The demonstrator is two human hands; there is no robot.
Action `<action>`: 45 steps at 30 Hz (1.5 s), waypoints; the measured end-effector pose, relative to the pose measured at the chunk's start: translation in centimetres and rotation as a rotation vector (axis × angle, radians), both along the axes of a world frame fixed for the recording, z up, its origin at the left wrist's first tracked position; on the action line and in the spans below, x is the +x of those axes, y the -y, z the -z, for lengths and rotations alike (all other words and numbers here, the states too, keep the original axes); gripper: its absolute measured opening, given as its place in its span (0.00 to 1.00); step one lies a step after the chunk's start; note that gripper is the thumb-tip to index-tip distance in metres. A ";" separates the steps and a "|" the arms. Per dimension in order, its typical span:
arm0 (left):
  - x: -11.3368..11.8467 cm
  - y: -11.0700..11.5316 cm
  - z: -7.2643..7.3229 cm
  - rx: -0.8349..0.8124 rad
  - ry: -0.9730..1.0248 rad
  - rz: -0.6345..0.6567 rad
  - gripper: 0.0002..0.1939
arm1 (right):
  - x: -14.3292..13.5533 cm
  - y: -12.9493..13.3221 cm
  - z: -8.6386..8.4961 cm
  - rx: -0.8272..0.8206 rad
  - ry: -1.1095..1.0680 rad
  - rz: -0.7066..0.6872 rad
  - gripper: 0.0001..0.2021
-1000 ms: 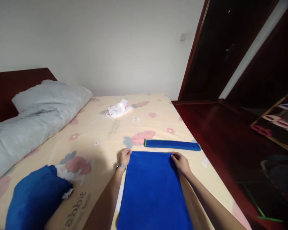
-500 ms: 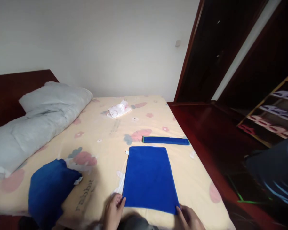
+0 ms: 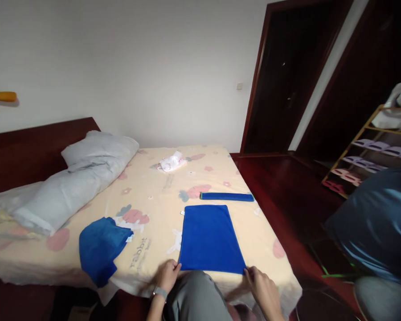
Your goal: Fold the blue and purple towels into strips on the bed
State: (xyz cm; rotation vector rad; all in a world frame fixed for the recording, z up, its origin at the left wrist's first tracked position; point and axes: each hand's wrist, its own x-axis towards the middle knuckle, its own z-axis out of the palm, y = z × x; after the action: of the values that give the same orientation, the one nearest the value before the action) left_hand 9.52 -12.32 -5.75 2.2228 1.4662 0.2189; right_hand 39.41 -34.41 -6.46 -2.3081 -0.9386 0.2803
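"So, what is taking up the most room?"

"A pale wall [image 3: 173, 67] is spreading behind everything, and the bed [image 3: 163, 218] is filling the middle. A dark door [image 3: 287, 76] is standing on the right, a grey quilt [image 3: 90, 178] is slumping across the bed's left side, and a rack [image 3: 390, 130] is holding slippers on the far right."

"And the blue pieces?"

"The flat blue cloth [image 3: 209, 238] is lying spread at the bed's near edge, right before the person. A crumpled blue cloth [image 3: 103, 245] is lying well to its left. A narrow blue strip [image 3: 226, 196] is resting just past its far edge, and a white plastic bag [image 3: 172, 161] is sitting farther back."

"Is anything getting in the way?"

"A grey-clad knee [image 3: 198, 296] is poking up at the middle of the flat cloth's near edge."

"How are the hands gripping?"

"The left hand [image 3: 168, 275] is pinching the near left corner, thumb pressing against fingertips; the right hand [image 3: 262, 287] is pinching the near right one, just as tightly."

"What is hiding?"

"A dark blue fabric form [image 3: 381, 218], hard to make out, is covering the rack's lower part. Orange shapes [image 3: 5, 96] are being cut off at the left, curled fingers are partly concealing themselves, and a white tag [image 3: 182, 213] is showing no readable print"
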 end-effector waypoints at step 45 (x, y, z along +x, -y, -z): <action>2.8 -1.4 3.4 0.068 0.478 -0.145 0.25 | 3.8 -4.5 2.5 0.065 -0.175 -0.078 0.26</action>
State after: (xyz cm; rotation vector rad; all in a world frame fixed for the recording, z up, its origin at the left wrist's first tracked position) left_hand 12.30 -10.90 -9.12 1.9309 1.3606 0.7976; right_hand 43.23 -29.86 -8.99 -2.1521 -0.9369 0.4698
